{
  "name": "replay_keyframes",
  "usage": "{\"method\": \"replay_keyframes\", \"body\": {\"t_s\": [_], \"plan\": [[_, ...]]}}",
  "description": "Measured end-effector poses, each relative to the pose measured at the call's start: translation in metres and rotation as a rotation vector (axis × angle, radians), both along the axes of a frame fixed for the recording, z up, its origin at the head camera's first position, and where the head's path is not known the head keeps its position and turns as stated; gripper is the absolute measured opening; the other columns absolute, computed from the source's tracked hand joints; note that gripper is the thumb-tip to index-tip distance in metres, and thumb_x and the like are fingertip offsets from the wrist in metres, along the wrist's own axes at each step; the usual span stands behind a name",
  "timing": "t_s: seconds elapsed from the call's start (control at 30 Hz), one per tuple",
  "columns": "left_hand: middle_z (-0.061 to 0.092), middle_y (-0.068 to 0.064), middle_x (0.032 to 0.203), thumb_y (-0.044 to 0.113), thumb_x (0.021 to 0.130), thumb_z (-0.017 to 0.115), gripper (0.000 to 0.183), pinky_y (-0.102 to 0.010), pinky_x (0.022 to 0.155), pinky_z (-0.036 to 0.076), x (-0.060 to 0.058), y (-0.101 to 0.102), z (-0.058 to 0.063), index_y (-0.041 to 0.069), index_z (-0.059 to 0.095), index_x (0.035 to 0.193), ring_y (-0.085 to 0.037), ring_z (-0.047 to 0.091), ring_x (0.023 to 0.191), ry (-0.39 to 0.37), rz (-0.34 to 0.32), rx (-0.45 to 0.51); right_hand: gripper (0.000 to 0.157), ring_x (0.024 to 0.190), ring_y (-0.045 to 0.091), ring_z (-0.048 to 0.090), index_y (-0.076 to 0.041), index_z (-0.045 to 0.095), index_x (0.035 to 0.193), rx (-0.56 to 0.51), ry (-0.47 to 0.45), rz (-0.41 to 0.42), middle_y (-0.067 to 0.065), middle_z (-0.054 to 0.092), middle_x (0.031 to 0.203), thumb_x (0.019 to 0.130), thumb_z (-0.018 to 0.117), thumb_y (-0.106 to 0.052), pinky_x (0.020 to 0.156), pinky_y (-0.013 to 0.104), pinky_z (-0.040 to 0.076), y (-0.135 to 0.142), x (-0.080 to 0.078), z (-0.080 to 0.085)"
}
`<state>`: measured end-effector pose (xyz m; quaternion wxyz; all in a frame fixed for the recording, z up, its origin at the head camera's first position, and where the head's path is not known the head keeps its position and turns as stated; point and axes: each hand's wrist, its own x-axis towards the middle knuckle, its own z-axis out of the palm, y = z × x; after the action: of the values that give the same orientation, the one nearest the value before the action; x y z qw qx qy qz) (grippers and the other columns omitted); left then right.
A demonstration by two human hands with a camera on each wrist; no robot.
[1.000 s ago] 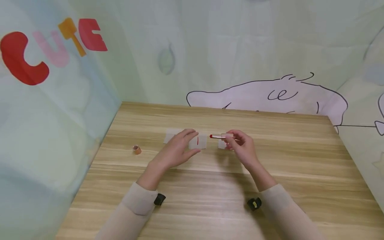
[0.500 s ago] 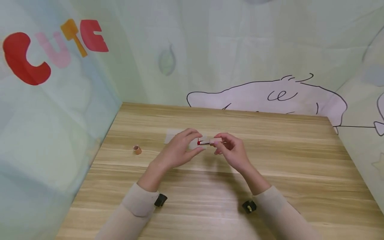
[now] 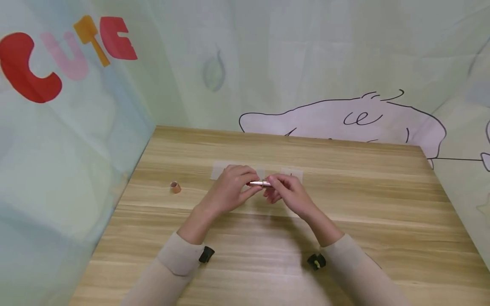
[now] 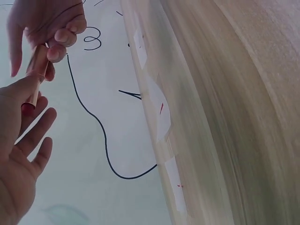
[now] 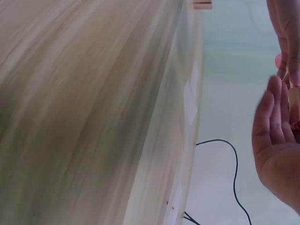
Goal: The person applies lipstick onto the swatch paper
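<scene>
A lipstick (image 3: 257, 184) with a rose-gold tube and a red tip lies level between the two hands, above the table. My right hand (image 3: 288, 192) grips its base end from the right. From the left, my left hand (image 3: 232, 187) pinches the metal collar near the red tip. In the left wrist view the left thumb (image 4: 24, 89) lies along the tube, while the other left fingers spread behind it. The copper-coloured lipstick cap (image 3: 175, 187) stands on the table, left of the left hand.
White paper pieces lie behind the hands: one at left (image 3: 217, 171), partly covered by the left hand, and one at right (image 3: 297, 174). A middle paper (image 4: 161, 112) bears a red stroke. A printed cloth (image 3: 306, 76) rises behind the wooden table (image 3: 363, 204).
My right hand has moved left, bringing the lipstick to the left hand. The left thumb and fingers have closed on its tip end. The cap has stayed put.
</scene>
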<state>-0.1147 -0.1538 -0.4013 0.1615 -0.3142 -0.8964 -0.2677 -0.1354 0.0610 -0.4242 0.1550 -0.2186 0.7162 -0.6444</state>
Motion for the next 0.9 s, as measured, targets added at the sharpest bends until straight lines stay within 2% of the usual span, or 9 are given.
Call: {"method": "replay_keyframes", "body": {"t_s": [0.07,0.13,0.23,0.5,0.67,0.73,0.9], "plan": [[0.072,0.001,0.094,0.022,0.090,0.079,0.012,-0.039,0.087,0.050,0.0005,0.0003,0.0004,0.010,0.075,0.090,-0.017,0.066,0.088,0.021,-0.006,-0.006,0.038,0.067,0.020,0.069,0.009,0.066,0.109,0.029,-0.073,0.014,0.011,0.070,0.082,0.109,0.048,-0.024,0.067,0.039,0.062,-0.0014,-0.0011,0.0021],[0.072,0.001,0.093,0.022,0.090,0.079,0.012,-0.038,0.086,0.049,0.0008,0.0000,0.0000,0.011,0.076,0.089,-0.017,0.066,0.089,0.028,-0.004,-0.015,0.040,0.066,0.018,0.069,0.010,0.067,0.107,0.040,-0.122,0.010,0.008,0.069,0.081,0.109,0.049,-0.026,0.067,0.034,0.061,-0.0019,-0.0019,0.0035],[0.072,0.002,0.094,0.024,0.090,0.079,0.013,-0.036,0.083,0.048,0.0014,-0.0008,0.0002,0.011,0.076,0.089,-0.017,0.065,0.092,0.039,0.004,-0.035,0.035,0.067,0.018,0.068,0.010,0.068,0.108,0.052,-0.121,-0.002,0.008,0.068,0.084,0.107,0.053,-0.023,0.068,0.033,0.061,-0.0024,-0.0022,0.0049],[0.072,0.001,0.095,0.028,0.093,0.076,0.016,-0.038,0.085,0.046,0.0042,-0.0040,0.0006,0.012,0.076,0.090,-0.019,0.064,0.100,0.053,0.039,-0.090,0.022,0.075,0.020,0.071,0.007,0.069,0.114,0.069,0.020,-0.008,0.016,0.072,0.100,0.101,0.063,-0.010,0.072,0.037,0.061,-0.0040,0.0001,0.0048],[0.073,0.000,0.098,0.031,0.094,0.075,0.019,-0.039,0.088,0.046,0.0049,-0.0052,0.0006,0.012,0.077,0.091,-0.019,0.065,0.102,0.040,0.057,-0.113,0.021,0.079,0.029,0.071,0.008,0.069,0.115,0.060,0.091,0.005,0.018,0.072,0.103,0.097,0.066,-0.002,0.073,0.040,0.061,-0.0040,0.0008,0.0030],[0.073,-0.001,0.099,0.032,0.094,0.074,0.020,-0.039,0.090,0.047,0.0052,-0.0059,0.0009,0.012,0.077,0.091,-0.020,0.065,0.102,0.029,0.059,-0.111,0.021,0.079,0.028,0.070,0.008,0.068,0.116,0.059,0.108,0.012,0.018,0.071,0.103,0.096,0.067,0.000,0.074,0.041,0.061,-0.0037,0.0008,0.0022],[0.073,0.000,0.099,0.033,0.095,0.073,0.021,-0.039,0.093,0.046,0.0060,-0.0074,0.0015,0.013,0.076,0.090,-0.019,0.065,0.103,-0.003,0.055,-0.105,0.023,0.082,0.017,0.069,0.002,0.071,0.116,0.128,0.222,0.002,0.014,0.074,0.104,0.094,0.071,-0.003,0.071,0.031,0.059,-0.0015,0.0002,-0.0001]]}}
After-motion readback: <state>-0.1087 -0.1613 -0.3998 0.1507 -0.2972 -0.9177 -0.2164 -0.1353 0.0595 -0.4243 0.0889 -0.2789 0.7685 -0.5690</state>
